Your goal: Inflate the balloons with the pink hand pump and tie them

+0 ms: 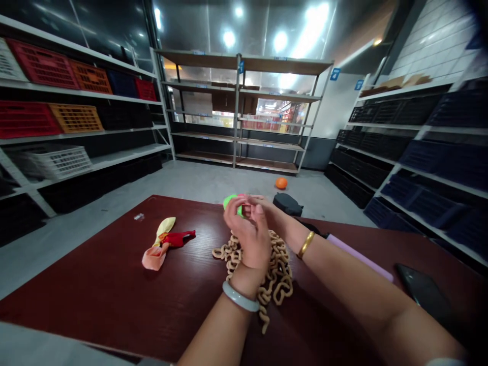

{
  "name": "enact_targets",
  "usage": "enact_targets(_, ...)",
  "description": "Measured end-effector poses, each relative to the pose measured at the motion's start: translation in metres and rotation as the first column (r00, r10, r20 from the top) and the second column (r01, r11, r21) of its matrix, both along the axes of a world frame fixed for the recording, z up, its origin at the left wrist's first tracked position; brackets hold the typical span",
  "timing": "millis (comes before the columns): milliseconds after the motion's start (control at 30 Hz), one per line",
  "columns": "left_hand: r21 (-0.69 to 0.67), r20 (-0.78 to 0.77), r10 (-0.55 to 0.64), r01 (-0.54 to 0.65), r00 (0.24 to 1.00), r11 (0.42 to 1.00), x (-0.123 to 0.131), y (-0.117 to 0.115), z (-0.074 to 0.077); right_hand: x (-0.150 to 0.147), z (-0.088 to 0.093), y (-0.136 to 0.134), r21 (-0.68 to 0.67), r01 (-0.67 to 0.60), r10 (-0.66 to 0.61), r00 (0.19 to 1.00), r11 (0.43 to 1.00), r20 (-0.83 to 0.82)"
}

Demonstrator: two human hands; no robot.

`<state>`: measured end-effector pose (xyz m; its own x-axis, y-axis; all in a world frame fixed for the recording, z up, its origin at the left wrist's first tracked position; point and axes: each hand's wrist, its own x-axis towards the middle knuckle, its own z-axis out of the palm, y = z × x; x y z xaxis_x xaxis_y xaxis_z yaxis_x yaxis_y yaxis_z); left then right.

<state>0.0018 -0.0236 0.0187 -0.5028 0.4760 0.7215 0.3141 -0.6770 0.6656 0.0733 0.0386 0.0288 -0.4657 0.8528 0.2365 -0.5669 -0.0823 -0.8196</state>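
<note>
My left hand (248,231), with a pale bangle at its wrist, has its fingers curled round a bright green balloon-like piece (230,201). My right hand (263,204), wearing a gold bangle, meets it from the far side, its fingers bent over the same piece and partly hidden. A little pink-red shows at their fingertips. Beneath both hands lies a heap of tan, rope-like chain links (280,267) on the dark red table (114,300). To the left rests a knotted bundle of limp balloons (165,239), yellow, red and peach.
A small clear scrap (139,217) lies at the table's far left. On the right are a lilac bar (360,256) and a black phone (423,284). A dark bag (287,203) stands beyond the far edge; an orange ball (281,183) sits on the floor. Shelves with crates (78,118) line the walls.
</note>
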Motion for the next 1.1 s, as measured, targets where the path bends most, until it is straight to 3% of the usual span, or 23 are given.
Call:
enact_targets(67,-0.132,0.171,0.018,0.005,0.985,0.991,-0.001,0.013,-0.005,0.016,0.011,0.005,-0.049,0.028,-0.023,0.995,0.998,0.099)
enact_targets(133,-0.270,0.327,-0.101,0.196,0.939,0.943,0.001,0.024,-0.012,0.031,0.018,-0.001,-0.058,0.090,-0.080,0.986,0.994,0.148)
enact_targets(167,-0.318,0.409,-0.224,0.368,0.885,0.874,0.002,0.028,-0.015,0.038,0.020,-0.006,-0.044,0.119,-0.111,0.982,0.992,0.151)
enact_targets(233,-0.339,0.552,-0.454,0.685,0.700,0.644,0.007,0.030,-0.018,0.049,0.021,-0.016,-0.014,0.144,-0.141,0.980,0.989,0.141)
enact_targets(300,-0.309,0.635,-0.569,0.846,0.523,0.434,0.012,0.027,-0.019,0.058,0.021,-0.026,0.008,0.152,-0.151,0.979,0.988,0.134)
enact_targets(500,-0.298,0.699,-0.630,0.938,0.339,0.174,0.021,0.009,-0.014,0.088,0.021,-0.046,0.052,0.160,-0.167,0.967,0.986,0.190)
enact_targets(700,-0.278,0.769,-0.596,0.961,0.231,0.014,0.026,0.003,-0.015,0.112,0.013,-0.058,0.159,0.179,-0.206,0.963,0.971,0.172)
enact_targets(833,-0.329,0.766,-0.622,0.931,0.166,-0.156,0.031,-0.003,-0.019,0.119,0.005,-0.063,0.137,0.235,-0.259,0.946,0.962,0.195)
enact_targets(900,-0.369,0.750,-0.643,0.906,0.158,-0.208,0.034,-0.007,-0.022,0.122,0.001,-0.066,0.133,0.291,-0.313,0.931,0.947,0.189)
enact_targets(967,-0.381,0.743,-0.648,0.901,0.165,-0.208,0.035,-0.010,-0.024,0.128,-0.003,-0.068,0.154,0.322,-0.350,0.910,0.934,0.222)
enact_targets(1033,-0.344,0.759,-0.632,0.920,0.154,-0.189,0.034,-0.010,-0.024,0.141,-0.006,-0.070,0.211,0.343,-0.399,0.840,0.915,0.368)
enact_targets(1067,-0.314,0.774,-0.616,0.933,0.145,-0.175,0.034,-0.009,-0.024,0.151,-0.007,-0.072,0.271,0.355,-0.445,0.754,0.895,0.484)
enact_targets(1100,-0.281,0.789,-0.599,0.948,0.137,-0.152,0.032,-0.007,-0.023,0.162,-0.009,-0.075,0.348,0.365,-0.504,0.611,0.864,0.610)
